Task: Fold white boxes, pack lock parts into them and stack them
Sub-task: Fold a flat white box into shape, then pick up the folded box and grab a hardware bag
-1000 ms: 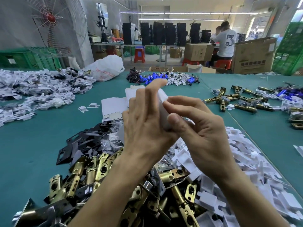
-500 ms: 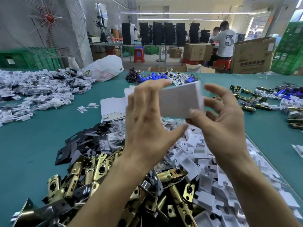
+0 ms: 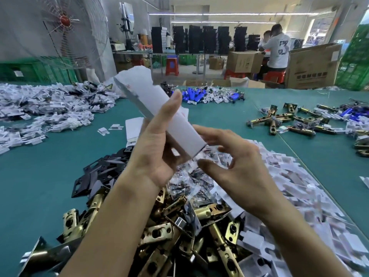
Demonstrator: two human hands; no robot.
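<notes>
Now left hand (image 3: 157, 154) gripping long white cardboard box (image 3: 159, 114) tilted, open end facing spread right hand (image 3: 235, 158) for loading.

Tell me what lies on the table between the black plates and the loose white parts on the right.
Head view: clear screw bags lie between the black plates and white parts, brass latches nearer.

A: Bright, even light from ceiling tube lights (image 3: 229, 14); the far windows (image 3: 321, 29) are blown out.

B: Shadows are soft. The white box (image 3: 159, 108) smears with motion blur, and the fan (image 3: 65, 31) bows with wide-angle distortion at the edge.
</notes>
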